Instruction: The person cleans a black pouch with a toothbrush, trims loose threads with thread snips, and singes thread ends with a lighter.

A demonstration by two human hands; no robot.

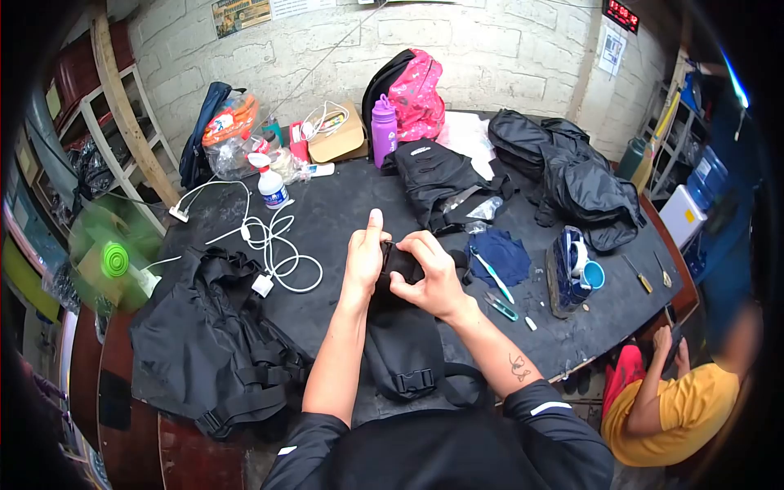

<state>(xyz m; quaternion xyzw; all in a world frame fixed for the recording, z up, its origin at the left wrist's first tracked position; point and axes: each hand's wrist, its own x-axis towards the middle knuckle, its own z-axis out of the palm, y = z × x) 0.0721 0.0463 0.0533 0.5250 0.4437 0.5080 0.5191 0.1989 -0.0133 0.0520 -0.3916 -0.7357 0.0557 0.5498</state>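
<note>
In the head view my left hand [363,260] is closed on the edge of a small black bag [404,347], thumb pointing up. My right hand [431,276] pinches the same dark upper part from the other side, its fingers curled. Just what piece lies between the fingers is partly hidden. The lower part of the bag hangs toward my body, with a plastic side-release buckle [415,381] and a strap on it. To the right of my right hand lie a dark blue cloth [500,257], a light blue-and-white pen-like tool [492,273] and teal thread snips [501,306].
A large black bag [212,343] lies at left beside a white cable [282,261]. Farther back stand a spray bottle [272,184], purple bottle [383,131] and pink backpack [418,94]. More black bags [572,175] lie right. A seated person in a yellow shirt [682,412] is at right.
</note>
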